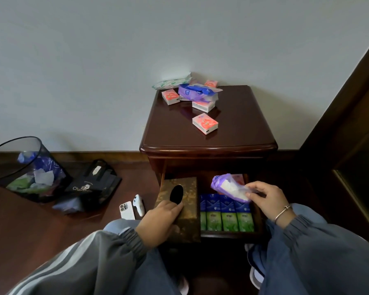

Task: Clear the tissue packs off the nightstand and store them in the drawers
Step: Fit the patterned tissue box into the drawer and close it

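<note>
On the dark wooden nightstand (239,124) lie several tissue packs: a pink pack (205,123) near the middle, a purple-blue pack (197,93) on a pile at the back, another pink pack (170,96) and a green-white pack (172,82) by the wall. The drawer (258,211) below stands pulled out, with a row of blue-green packs (227,212) inside. My right hand (266,199) holds a half-empty purple tissue pack (228,188) over the drawer. My left hand (160,222) grips a brown tissue box (179,205) at the drawer's left side.
A black mesh bin (24,169) with rubbish stands on the floor at left, beside a black bag (94,186). A white phone (127,210) and a white device (139,205) lie on the floor by the drawer. A dark bed frame (354,124) rises at right.
</note>
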The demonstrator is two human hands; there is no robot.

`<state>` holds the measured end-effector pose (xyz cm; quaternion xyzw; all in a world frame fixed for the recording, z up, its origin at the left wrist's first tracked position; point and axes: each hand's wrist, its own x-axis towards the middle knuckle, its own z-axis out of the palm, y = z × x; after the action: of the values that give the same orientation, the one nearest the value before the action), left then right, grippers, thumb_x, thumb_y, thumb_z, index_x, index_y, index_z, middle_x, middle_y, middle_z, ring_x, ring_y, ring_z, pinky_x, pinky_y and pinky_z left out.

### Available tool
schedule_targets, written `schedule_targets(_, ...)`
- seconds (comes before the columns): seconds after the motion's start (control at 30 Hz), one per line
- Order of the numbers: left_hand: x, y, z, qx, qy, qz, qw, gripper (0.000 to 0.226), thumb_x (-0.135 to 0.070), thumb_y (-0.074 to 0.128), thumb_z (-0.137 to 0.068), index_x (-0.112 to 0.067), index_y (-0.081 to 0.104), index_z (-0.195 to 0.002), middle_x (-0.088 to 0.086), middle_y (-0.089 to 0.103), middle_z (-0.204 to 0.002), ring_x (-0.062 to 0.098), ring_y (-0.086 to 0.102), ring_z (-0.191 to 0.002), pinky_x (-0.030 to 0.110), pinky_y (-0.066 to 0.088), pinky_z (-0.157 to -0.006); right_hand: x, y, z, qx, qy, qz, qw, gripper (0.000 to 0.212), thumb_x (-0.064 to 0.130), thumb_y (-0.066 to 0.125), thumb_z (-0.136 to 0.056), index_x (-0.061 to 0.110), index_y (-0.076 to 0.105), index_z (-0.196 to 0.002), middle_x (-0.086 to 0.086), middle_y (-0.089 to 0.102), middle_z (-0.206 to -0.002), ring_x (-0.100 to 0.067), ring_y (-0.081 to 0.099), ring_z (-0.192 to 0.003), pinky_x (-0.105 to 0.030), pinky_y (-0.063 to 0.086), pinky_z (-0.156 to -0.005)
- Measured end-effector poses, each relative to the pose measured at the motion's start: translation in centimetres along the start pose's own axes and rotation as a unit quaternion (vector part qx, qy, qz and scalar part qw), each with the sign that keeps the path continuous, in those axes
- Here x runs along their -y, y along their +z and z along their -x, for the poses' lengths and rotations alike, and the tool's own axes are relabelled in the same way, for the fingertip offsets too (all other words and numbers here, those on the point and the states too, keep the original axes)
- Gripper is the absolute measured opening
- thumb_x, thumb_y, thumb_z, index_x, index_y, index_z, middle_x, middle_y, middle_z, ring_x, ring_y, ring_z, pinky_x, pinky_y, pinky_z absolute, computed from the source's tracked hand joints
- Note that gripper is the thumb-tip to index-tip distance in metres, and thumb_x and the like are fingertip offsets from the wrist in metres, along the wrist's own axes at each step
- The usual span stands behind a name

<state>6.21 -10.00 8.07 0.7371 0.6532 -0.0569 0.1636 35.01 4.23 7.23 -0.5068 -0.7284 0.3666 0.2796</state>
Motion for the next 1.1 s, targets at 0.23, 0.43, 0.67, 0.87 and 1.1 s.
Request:
schedule_targets(0.23, -1.4, 0.7, -4.4, -0.028, -0.004, -0.054, 0.998, 0.067, -0.026, 0.053, -0.094, -0.014, 0.021, -0.152, 0.005, 0.039, -0.145, 0.023, 0.029, -0.137, 0.039, 0.046, -0.094, -1.1, 0.7, -0.2, 0.002, 0.012, -0.018, 1.0, 0.023, -0.003, 0.069, -0.077, 0.017, 0.071, -0.089, 0.004, 0.07, -0.087, -0.009, 0.064, -0.085, -0.01, 0.046, -0.077)
schedule_targets(0.43, -1.1, 1.5, -6.7, -0.043, 0.005, -0.07, 0.997, 0.068, -0.019, 0.053, -0.094, -0.011, 0.017, -0.152, 0.008, 0.036, -0.148, 0.026, 0.027, -0.138, 0.039, 0.045, -0.099, -2.4, 1.0, -0.2, -0.004, 0.04, -0.018, 0.999, 0.022, -0.005, 0.068, -0.077, 0.01, 0.072, -0.092, 0.003, 0.069, -0.088, -0.014, 0.064, -0.088, 0.001, 0.041, -0.073)
schedule_targets(0.67, 0.5, 2.1, -5.9, -0.038, 0.052, -0.078, 0.995, 0.071, -0.01, 0.049, -0.092, -0.011, 0.013, -0.153, 0.009, 0.03, -0.152, 0.025, 0.02, -0.142, 0.036, 0.04, -0.106, -2.7, 0.6, -0.5, -0.07, 0.062, -0.025, 0.995, 0.026, -0.011, 0.056, -0.076, 0.014, 0.064, -0.077, 0.001, 0.064, -0.077, -0.016, 0.058, -0.079, -0.028, 0.044, -0.074)
schedule_targets(0.87, 1.8, 0.1, -2.3, -0.059, 0.158, -0.06, 0.984, 0.073, -0.011, 0.064, -0.082, -0.006, 0.033, -0.148, 0.012, 0.046, -0.143, 0.027, 0.038, -0.136, 0.031, 0.039, -0.108, -2.0, 0.0, -1.4, -0.105, 0.09, -0.082, 0.987, 0.027, 0.0, 0.041, -0.078, 0.017, 0.053, -0.06, 0.0, 0.056, -0.066, -0.015, 0.05, -0.067, -0.027, 0.038, -0.064)
schedule_targets(1.1, 1.6, -2.6, 2.1, -0.123, 0.205, -0.132, 0.962, 0.078, -0.024, 0.088, -0.058, -0.01, 0.06, -0.129, 0.002, 0.067, -0.118, 0.02, 0.063, -0.113, 0.025, 0.053, -0.09, 2.5, -2.9, -3.2, -0.049, 0.032, -0.115, 0.992, 0.037, -0.014, 0.037, -0.078, 0.013, 0.055, -0.061, -0.003, 0.056, -0.066, -0.009, 0.049, -0.067, -0.022, 0.038, -0.063)
